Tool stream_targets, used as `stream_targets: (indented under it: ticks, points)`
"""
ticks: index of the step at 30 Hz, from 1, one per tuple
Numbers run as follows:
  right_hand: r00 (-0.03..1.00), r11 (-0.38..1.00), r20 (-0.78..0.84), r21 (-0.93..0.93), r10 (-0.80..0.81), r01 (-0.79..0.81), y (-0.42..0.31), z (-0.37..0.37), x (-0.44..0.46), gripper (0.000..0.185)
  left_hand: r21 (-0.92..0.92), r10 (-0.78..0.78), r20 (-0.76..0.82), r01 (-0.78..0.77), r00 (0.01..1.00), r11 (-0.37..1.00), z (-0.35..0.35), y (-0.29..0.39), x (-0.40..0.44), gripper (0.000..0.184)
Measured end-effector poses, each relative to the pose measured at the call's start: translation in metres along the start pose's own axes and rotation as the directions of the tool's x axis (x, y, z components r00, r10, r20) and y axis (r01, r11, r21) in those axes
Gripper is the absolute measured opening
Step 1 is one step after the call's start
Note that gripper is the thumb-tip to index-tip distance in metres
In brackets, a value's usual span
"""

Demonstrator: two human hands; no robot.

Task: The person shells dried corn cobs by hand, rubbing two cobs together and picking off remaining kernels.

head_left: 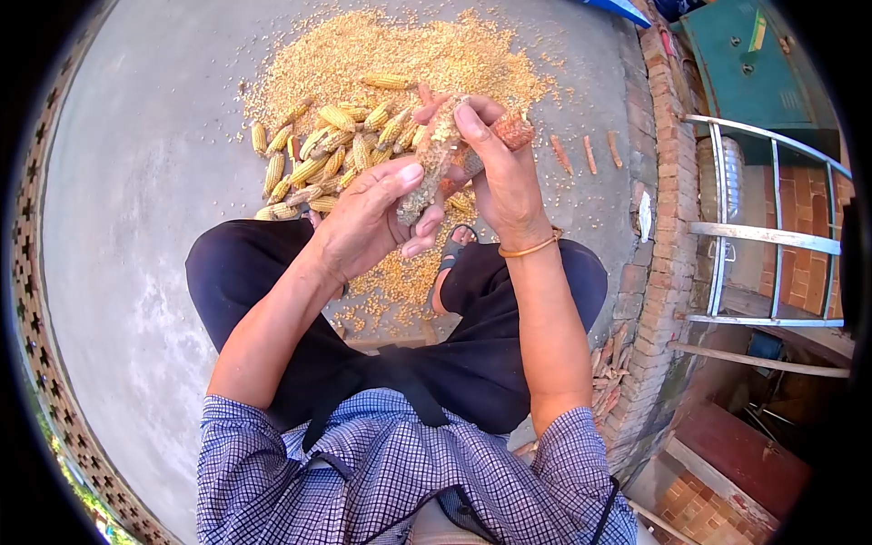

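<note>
Between my two hands is a greyish, partly stripped corn cob (431, 163), held at a slant above the pile. My left hand (374, 213) has its fingers around the lower end, thumb on top. At the upper end, my right hand (501, 168) presses its thumb on the cob. A reddish bare cob (514, 131) shows by the right fingers; whether that hand grips it too is unclear. Beyond my hands lie yellow ears of corn (313, 168) in a heap, with loose kernels (363, 54) spread behind them and more between my feet.
Several bare red cobs (562, 155) lie on the concrete floor (136, 227) to the right of the heap. A low brick edge (668, 200) runs along the right, with a metal rail (772, 236) and a green cabinet (745, 68) beyond. More cobs (610, 368) lie by the bricks.
</note>
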State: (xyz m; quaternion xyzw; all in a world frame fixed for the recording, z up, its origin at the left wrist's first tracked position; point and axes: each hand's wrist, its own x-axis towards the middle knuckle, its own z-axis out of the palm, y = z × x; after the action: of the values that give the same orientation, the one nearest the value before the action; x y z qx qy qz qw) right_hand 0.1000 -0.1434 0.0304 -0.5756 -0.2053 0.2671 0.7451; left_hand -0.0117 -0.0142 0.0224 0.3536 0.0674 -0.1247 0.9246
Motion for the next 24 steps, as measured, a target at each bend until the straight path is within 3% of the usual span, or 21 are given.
stream_targets:
  ticks: [5, 8, 13, 17, 23, 24]
  points:
    - [0.996, 0.988, 0.033, -0.138, 0.077, -0.072, 0.0005, -0.0075, -0.0031, 0.019, 0.065, 0.119, -0.112, -0.113, 0.987, 0.992, -0.0029, -0.0071, 0.0036, 0.041]
    - [1.000, 0.992, 0.003, -0.125, -0.014, 0.015, 0.0074, -0.0061, -0.0046, 0.018, 0.104, 0.198, -0.116, -0.186, 0.973, 0.977, -0.0064, -0.0079, 0.0066, 0.037]
    - [0.998, 0.999, -0.050, -0.026, 0.024, -0.025, -0.0011, 0.0000, -0.0092, 0.021, 0.118, 0.195, -0.101, -0.183, 0.976, 0.976, -0.0046, -0.0064, 0.0046, 0.037]
    - [0.998, 0.998, -0.040, -0.044, -0.046, 0.044, 0.0062, -0.0006, -0.0098, 0.023, 0.167, 0.186, -0.149, -0.161, 0.971, 0.973, -0.0056, -0.0072, 0.0042, 0.038]
    - [0.999, 0.994, -0.020, -0.104, -0.037, 0.035, 0.0054, -0.0024, -0.0089, 0.027, 0.102, 0.111, -0.205, -0.091, 0.973, 0.991, 0.0014, -0.0019, 0.0015, 0.045]
    - [0.999, 0.991, -0.021, -0.128, -0.038, 0.035, 0.0060, -0.0027, -0.0093, 0.028, 0.063, 0.106, -0.186, -0.095, 0.977, 0.993, 0.0003, -0.0014, 0.0009, 0.039]
